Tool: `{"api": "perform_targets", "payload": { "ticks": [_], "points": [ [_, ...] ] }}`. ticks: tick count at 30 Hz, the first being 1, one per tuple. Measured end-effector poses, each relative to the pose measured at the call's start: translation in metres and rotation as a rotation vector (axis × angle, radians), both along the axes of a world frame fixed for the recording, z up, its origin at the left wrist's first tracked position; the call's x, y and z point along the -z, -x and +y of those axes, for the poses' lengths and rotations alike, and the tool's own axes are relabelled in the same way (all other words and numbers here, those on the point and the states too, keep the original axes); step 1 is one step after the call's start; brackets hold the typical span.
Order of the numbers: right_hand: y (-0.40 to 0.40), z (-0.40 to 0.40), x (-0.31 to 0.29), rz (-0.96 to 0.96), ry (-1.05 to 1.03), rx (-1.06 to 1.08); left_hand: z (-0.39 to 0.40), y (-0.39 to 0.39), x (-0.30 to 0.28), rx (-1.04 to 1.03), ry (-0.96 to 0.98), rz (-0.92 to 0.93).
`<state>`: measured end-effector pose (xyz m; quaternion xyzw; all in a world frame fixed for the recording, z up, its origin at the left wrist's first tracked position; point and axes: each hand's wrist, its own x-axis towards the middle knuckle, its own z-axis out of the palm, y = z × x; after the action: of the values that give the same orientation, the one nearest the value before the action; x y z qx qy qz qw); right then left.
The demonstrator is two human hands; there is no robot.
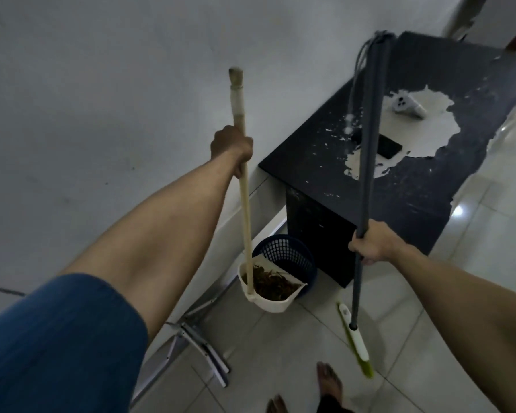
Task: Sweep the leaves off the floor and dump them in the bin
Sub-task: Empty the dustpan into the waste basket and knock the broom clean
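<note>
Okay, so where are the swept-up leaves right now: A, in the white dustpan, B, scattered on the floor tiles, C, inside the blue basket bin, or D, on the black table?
A: the leaves lie piled in the white dustpan, which the left hand holds by its long wooden handle beside the blue basket bin, not yet tipped in.

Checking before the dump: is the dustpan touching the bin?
Cannot tell. In the head view the dustpan overlaps the blue bin's near rim, hiding any contact or gap.

Blue bin [292, 254] on tiled floor [280, 353]
</note>
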<state>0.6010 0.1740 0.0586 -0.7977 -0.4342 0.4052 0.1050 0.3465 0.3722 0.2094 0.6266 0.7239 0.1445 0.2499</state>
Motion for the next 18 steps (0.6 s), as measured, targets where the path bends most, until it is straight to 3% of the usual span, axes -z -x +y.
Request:
{"api": "perform_targets", "payload": {
  "ticks": [7,18],
  "points": [
    [-0.033,0.018,0.012,0.019,-0.004,-0.047,0.028,-0.091,0.031,0.076,0.020,0.095],
    [-0.062,0.028,0.020,-0.002,-0.027,-0.094,0.043,-0.143,0.062,0.091,0.020,0.161]
  ]
}}
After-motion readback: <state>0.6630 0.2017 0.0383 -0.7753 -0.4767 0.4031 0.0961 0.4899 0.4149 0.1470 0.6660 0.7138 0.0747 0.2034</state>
